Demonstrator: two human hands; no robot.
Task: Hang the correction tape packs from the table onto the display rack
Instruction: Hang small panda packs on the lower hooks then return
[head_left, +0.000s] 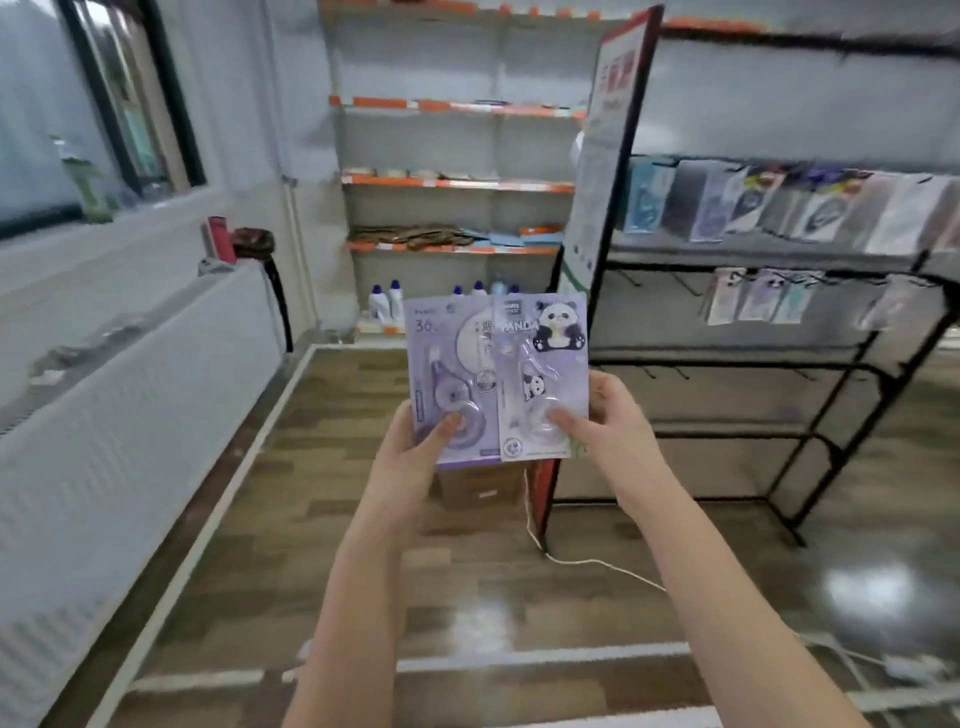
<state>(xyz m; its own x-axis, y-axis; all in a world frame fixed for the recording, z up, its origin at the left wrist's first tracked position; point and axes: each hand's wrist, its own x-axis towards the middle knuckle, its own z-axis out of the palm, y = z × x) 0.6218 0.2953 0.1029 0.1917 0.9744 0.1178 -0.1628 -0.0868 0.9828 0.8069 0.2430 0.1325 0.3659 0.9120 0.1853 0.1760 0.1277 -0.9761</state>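
Correction tape packs, two purple ones held upright side by side: the left hand (415, 447) pinches the left pack (449, 374) at its lower edge, thumb on front; the right hand (605, 415) pinches the panda pack (540, 374), which overlaps it. Behind at right stands the black display rack (831, 364), with packs hanging from it.

Orange-edged shelves (457, 182) w/ bottles (387, 301) at back, radiator (130, 415) left, white cable (571, 558) on floor.
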